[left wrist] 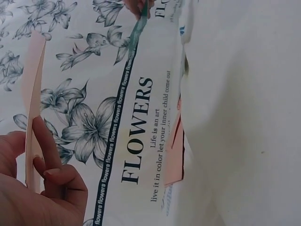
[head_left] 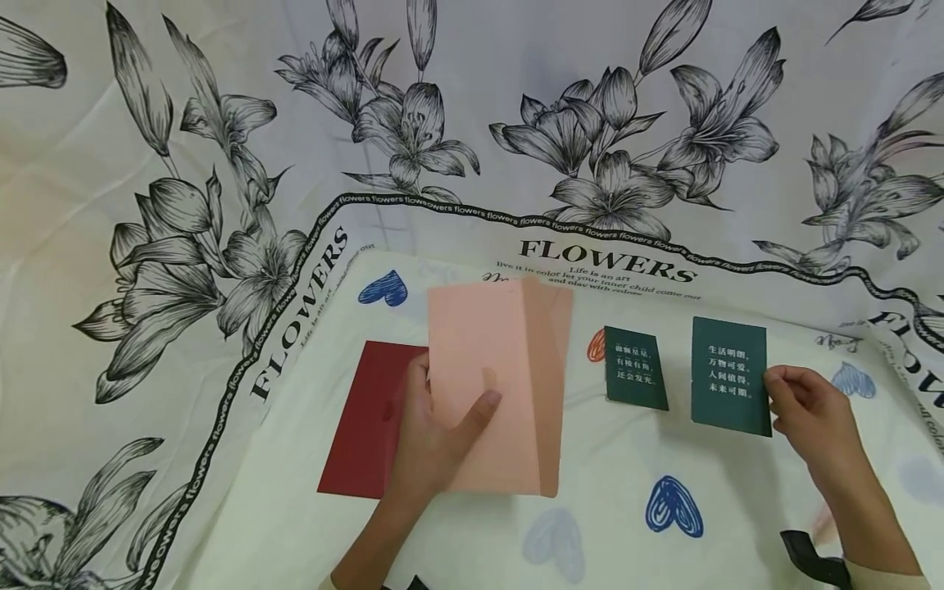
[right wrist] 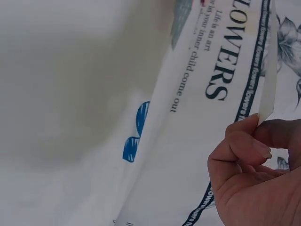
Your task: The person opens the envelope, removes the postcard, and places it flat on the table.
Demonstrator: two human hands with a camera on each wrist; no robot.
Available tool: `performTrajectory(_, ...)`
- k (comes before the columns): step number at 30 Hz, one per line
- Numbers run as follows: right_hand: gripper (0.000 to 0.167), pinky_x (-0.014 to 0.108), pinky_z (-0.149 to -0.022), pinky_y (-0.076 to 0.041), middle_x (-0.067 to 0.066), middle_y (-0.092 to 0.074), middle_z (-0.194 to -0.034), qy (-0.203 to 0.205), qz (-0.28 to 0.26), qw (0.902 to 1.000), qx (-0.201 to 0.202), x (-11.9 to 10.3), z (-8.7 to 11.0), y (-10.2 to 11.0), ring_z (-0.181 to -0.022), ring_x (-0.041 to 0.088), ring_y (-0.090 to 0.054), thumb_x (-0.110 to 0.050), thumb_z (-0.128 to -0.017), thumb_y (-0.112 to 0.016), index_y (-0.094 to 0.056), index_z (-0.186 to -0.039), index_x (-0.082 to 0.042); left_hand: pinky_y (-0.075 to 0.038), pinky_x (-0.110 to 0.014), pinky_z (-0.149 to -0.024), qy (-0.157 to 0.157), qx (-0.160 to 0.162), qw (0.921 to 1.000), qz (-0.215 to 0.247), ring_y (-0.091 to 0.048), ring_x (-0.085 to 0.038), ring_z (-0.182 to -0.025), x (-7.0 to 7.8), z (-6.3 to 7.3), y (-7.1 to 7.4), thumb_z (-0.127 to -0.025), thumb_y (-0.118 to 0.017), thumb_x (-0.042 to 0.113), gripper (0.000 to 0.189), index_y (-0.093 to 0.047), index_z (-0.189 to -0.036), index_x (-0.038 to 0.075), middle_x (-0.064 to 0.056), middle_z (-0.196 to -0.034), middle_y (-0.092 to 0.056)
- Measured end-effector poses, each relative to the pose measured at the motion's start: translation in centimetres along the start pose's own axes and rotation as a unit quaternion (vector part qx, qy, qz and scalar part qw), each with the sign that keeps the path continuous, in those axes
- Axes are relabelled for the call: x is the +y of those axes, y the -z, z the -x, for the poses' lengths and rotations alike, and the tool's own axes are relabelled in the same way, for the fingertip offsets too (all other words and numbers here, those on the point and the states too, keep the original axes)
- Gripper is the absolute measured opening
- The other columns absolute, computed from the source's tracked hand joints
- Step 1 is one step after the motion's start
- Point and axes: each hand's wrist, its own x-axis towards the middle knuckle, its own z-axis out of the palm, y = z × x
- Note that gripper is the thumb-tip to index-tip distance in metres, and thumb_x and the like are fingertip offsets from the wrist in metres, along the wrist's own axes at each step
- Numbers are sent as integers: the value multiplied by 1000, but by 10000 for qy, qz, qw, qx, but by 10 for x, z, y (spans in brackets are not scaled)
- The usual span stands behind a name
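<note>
In the head view my left hand grips a pale pink envelope, thumb across its front and fingers behind. A flap-like strip runs down its right side. The left wrist view shows this envelope nearly edge-on. Between thumb and fingertips, my right hand pinches the right edge of a dark green card with white printed characters. That card appears as a thin pale sheet in the right wrist view. A smaller-looking green card lies on the cloth between the hands.
A dark red folder or envelope lies partly hidden behind my left hand. More pink paper shows behind the held envelope. The white cloth has printed hearts; its flower-patterned part rises at the back.
</note>
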Motion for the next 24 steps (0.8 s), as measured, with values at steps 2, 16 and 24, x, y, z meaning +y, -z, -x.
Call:
performTrajectory(2, 54, 14, -65, -54, 4, -64, -116, 6, 164, 9999, -23, 3, -7, -1, -89, 5, -56, -40, -113, -44, -48, -142, 5, -61, -42, -84, -41, 13, 10000, -15, -64, -24, -116, -1, 0, 1, -86, -86, 39, 79, -38, -148, 25, -1, -128, -59)
performTrajectory(16, 62, 16, -62, -48, 38, -55, -131, -115, 853, 9954, -420, 28, -40, -7, -97, 31, -57, -39, -115, -37, -45, -142, 15, -61, -46, -85, -135, -192, 9994, 248, -68, -26, -112, 3, 2, 3, -91, -83, 37, 72, -39, -147, 28, -2, -126, -62)
performTrajectory(24, 61, 69, -94, -48, 46, -45, -139, -307, 1232, 9902, -574, 31, -54, -11, -121, 59, -49, -36, -115, -34, -41, -141, 20, -61, -48, -86, -174, -240, 9992, 284, -66, -26, -115, 4, 2, 5, -92, -82, 36, 73, -37, -149, 28, -2, -128, -61)
